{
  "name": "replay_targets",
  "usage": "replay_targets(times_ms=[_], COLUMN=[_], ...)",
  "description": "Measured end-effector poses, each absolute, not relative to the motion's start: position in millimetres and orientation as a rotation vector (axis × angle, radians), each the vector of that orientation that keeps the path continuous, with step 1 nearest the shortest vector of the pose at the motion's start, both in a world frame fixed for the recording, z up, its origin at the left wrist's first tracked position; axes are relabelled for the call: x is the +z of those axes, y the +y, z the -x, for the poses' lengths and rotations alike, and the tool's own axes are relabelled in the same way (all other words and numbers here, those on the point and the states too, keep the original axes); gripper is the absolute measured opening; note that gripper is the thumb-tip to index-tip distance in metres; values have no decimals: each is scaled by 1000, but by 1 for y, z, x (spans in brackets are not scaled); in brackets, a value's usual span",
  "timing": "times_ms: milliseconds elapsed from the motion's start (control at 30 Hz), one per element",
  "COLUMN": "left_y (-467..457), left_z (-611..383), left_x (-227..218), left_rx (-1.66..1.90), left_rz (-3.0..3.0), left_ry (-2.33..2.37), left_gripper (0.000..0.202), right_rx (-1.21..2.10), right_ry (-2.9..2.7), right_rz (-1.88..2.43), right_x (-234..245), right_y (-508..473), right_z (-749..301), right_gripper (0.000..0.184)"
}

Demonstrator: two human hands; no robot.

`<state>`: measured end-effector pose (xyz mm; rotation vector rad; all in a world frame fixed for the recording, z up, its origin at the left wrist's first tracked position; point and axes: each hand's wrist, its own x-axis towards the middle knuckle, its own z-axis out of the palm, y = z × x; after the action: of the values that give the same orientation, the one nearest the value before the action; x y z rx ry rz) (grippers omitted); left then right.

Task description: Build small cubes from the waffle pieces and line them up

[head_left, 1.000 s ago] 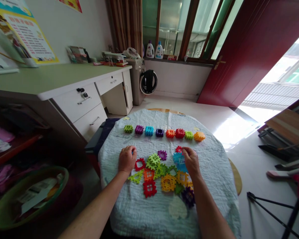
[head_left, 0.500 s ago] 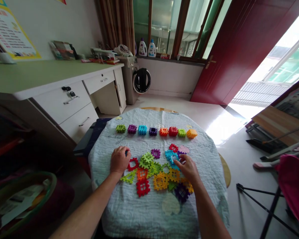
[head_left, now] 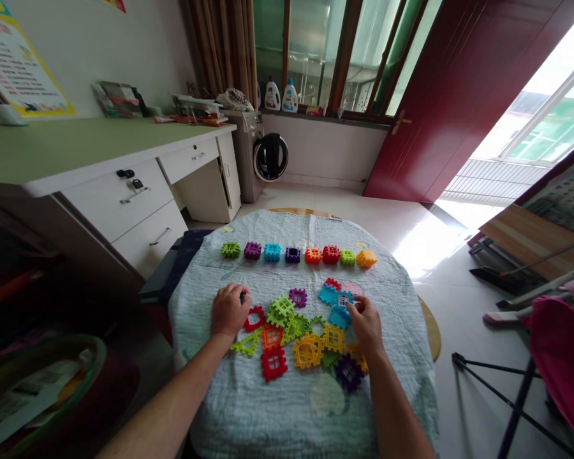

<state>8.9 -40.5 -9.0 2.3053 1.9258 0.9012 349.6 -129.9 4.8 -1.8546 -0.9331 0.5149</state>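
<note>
My left hand (head_left: pixel 230 310) rests closed on the cloth, with a bit of a blue piece (head_left: pixel 242 297) showing at its fingertips; most of that piece is hidden. Between the thumb and fingers of my right hand (head_left: pixel 365 322) is a light blue window-patterned building piece (head_left: pixel 345 299). Close to it lie two more light blue pieces (head_left: pixel 338 317) and a red piece (head_left: pixel 333 284). A loose spread of flat notched pieces fills the middle: green (head_left: pixel 281 310), orange (head_left: pixel 272 336), red (head_left: pixel 273 363), yellow (head_left: pixel 309 350), purple (head_left: pixel 298 297) and dark purple (head_left: pixel 349 372).
Several assembled cubes (head_left: pixel 272 252) stand in a row across the far part of the cloth-covered round table (head_left: pixel 249 408). A desk (head_left: pixel 100 143) and a washing machine (head_left: pixel 249 153) are beyond on the left. A pink folding chair (head_left: pixel 562 363) is at right.
My right hand has shifted slightly right and lifted the window-patterned blue piece off the blue pieces under it. My left hand has stayed nearly still.
</note>
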Motion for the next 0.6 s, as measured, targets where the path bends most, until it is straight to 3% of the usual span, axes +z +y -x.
replay_targets(times_ms=[300, 600], left_y=[-38, -40], left_z=[-9, -2], left_x=[-13, -5], left_rx=[961, 1385], left_rz=[-2269, -1746], left_ry=[1904, 1712], left_gripper=[15, 44], right_rx=[493, 571], right_ry=[-776, -706], right_rz=[1739, 1624], right_x=[-1, 0], right_y=[-137, -142], right_z=[-358, -352], right_gripper=[44, 44])
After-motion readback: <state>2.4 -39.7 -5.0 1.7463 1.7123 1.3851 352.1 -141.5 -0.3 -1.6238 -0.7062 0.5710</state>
